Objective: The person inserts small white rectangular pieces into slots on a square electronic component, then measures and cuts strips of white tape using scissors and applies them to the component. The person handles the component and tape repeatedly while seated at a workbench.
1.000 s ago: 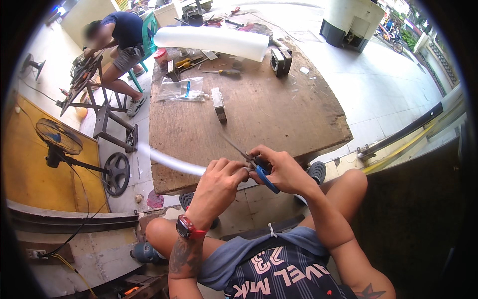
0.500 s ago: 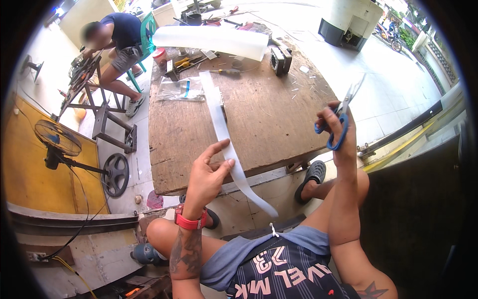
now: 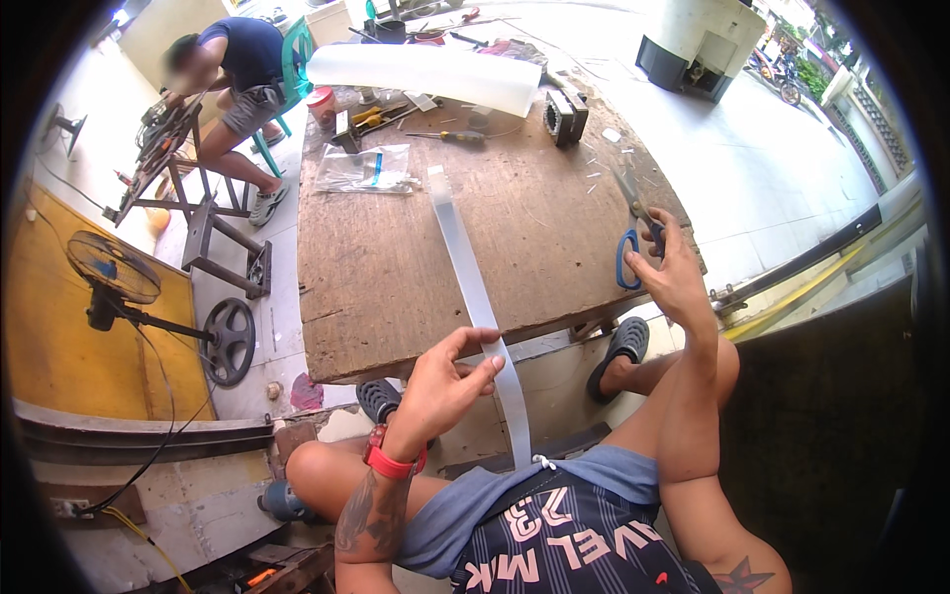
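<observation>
A long, translucent white plastic strip [image 3: 463, 257] runs from the middle of the wooden table [image 3: 376, 277] over its front edge down to my lap. My left hand [image 3: 445, 386], with a red watch on the wrist, pinches the strip between thumb and fingers just past that edge. Over the table's right side, my right hand [image 3: 681, 272] grips blue-handled scissors [image 3: 627, 259] by the finger loops. Their blades point up and away from me, apart from the strip.
A translucent plastic sheet [image 3: 426, 77] lies curled across the table's far side. Near it are a black metal block [image 3: 564, 119], a screwdriver [image 3: 460, 138], a clear plastic bag [image 3: 364, 169] and a red cup [image 3: 321, 103]. Another person [image 3: 247, 69] bends over a stand at far left, beyond a fan [image 3: 114, 272].
My left hand has drawn the strip toward me and slightly right, so its far end sits nearer. My right hand has lowered and turned the scissors, bringing them left over the table.
</observation>
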A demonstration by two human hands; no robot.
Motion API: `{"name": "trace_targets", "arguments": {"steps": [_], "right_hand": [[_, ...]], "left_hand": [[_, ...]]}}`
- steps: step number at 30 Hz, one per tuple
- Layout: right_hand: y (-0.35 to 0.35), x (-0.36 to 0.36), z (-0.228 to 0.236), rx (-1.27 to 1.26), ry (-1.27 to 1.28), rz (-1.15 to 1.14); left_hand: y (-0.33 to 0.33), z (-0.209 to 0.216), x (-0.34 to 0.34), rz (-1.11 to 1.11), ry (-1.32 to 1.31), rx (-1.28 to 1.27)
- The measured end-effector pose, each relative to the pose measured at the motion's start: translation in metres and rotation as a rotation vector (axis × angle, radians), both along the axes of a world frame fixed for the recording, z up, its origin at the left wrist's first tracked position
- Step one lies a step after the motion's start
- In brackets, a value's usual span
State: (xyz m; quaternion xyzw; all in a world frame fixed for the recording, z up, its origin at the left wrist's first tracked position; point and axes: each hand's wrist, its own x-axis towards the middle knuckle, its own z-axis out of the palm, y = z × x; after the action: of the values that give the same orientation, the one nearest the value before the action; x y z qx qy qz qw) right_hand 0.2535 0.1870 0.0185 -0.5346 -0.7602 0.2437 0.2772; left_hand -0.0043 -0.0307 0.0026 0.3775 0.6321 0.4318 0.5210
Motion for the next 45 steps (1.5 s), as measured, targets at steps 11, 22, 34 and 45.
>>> {"name": "trace_targets", "arguments": {"steps": [11,22,34,45], "right_hand": [[0.025,0.002,-0.028,0.212,-0.298,-0.069],[0.027,-0.001,-0.033,0.245,-0.308,-0.107],[-0.027,-0.051,-0.023,0.262,0.122,0.248],[-0.094,-0.087,-0.009,-0.485,0.256,0.53]], "left_hand": [[0.022,-0.004,-0.017,0.06,0.272,0.121],[0.087,-0.022,-0.048,0.393,0.173,0.258],[0.09,-0.013,-0.048,0.471,0.176,0.286],[0.101,-0.014,-0.044,0.496,0.165,0.293]]}}
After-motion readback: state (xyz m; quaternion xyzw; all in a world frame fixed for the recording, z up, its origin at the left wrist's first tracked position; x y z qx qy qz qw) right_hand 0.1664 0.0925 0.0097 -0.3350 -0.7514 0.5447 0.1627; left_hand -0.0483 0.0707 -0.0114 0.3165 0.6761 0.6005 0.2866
